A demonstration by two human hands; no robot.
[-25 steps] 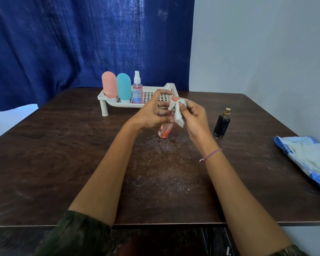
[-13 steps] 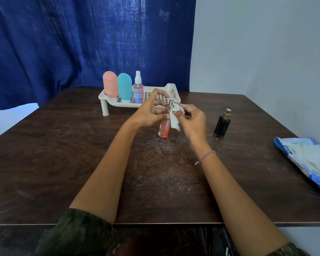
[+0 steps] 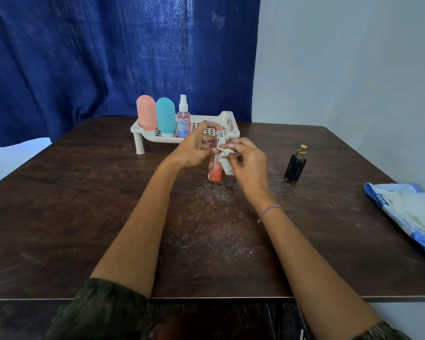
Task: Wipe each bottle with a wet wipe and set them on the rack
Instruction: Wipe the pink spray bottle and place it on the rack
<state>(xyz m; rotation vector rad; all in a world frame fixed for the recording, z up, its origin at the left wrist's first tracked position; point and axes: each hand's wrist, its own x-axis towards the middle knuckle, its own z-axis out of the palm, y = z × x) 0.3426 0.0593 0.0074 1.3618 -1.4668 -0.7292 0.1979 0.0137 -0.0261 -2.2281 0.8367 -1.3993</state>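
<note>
A slim orange spray bottle [image 3: 215, 174] with a silver top is upright at the table's middle, its base at or just above the tabletop. My left hand [image 3: 194, 148] grips its upper part. My right hand [image 3: 249, 163] presses a white wet wipe [image 3: 225, 157] against the bottle's right side. The white slotted rack [image 3: 207, 126] stands behind, carrying a pink bottle [image 3: 146, 112], a teal bottle [image 3: 165, 115] and a clear pink spray bottle [image 3: 183, 117] at its left end. A black bottle [image 3: 295, 166] with a gold cap stands on the table to the right.
A blue and white wipe pack [image 3: 407, 209] lies open at the table's right edge. The dark wooden table [image 3: 84, 204] shows white dusty marks near its middle. A blue curtain [image 3: 96, 57] hangs behind and a pale wall is to the right.
The orange bottle went from tilted to upright. My right hand slid the wipe down from the cap onto the bottle's side, and both hands dropped slightly.
</note>
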